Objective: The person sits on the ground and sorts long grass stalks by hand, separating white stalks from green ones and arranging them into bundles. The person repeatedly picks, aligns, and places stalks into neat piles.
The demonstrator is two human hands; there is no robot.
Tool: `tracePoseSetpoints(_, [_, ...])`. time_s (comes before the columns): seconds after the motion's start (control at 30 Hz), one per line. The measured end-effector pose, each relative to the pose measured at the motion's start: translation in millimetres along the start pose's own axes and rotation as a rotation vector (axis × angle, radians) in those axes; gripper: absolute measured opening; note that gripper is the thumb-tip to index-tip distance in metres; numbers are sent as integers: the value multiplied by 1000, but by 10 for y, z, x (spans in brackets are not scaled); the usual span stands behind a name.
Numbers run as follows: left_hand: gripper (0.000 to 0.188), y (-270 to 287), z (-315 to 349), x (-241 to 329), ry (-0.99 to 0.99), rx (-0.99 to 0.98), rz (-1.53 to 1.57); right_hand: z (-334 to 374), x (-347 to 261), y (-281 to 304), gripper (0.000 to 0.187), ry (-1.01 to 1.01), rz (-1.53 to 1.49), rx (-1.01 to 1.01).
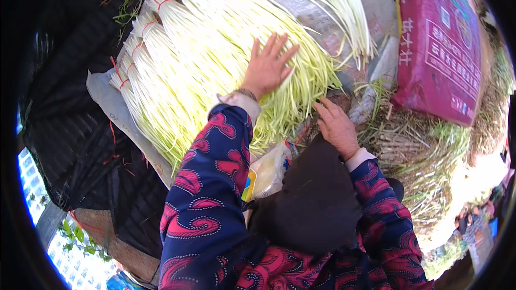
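Note:
Several bundles of pale yellow chives lie side by side, their white stem ends at the upper left bound with red ties. My left hand rests on top of the leaves with its fingers spread, gripping nothing. At the leaf tips on the right is my right hand, its fingers loosely extended and apart; I cannot tell whether they touch the leaves. A loose heap of greener chives, with no tie in sight, lies beyond the bundles.
Grey plastic sheeting lies under the bundles. A magenta printed sack is at the upper right, with dry straw and grass below it. Black netting covers the left side. A clear plastic packet lies close to my lap.

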State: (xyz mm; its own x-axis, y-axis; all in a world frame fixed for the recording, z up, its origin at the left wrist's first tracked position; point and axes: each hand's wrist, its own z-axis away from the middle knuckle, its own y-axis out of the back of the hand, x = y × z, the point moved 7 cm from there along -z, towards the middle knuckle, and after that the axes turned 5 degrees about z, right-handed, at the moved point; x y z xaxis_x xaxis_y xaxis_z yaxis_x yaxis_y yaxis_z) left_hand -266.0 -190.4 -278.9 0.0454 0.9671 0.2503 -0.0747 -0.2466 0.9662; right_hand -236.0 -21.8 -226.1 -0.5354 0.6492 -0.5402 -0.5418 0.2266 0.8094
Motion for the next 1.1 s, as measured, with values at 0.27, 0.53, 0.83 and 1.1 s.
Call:
tracePoseSetpoints(0.27, [39, -812, 1533, 1234, -151, -532, 288, 1579, 398, 526, 31, -302, -210, 280])
tracePoseSetpoints(0.53, [31, -113, 1726, 1186, -88, -611, 542, 2661, 478, 331, 30, -548, -383, 426])
tracePoseSetpoints(0.83, [46, 95, 1371, 941, 50, -208, 42, 2978, 666, -29, 30, -664, -491, 404])
tracePoseSetpoints(1.1, [45, -717, 2931, 659, 209, -1262, 62, 3226, 843, -218, 29, -733, -569, 408])
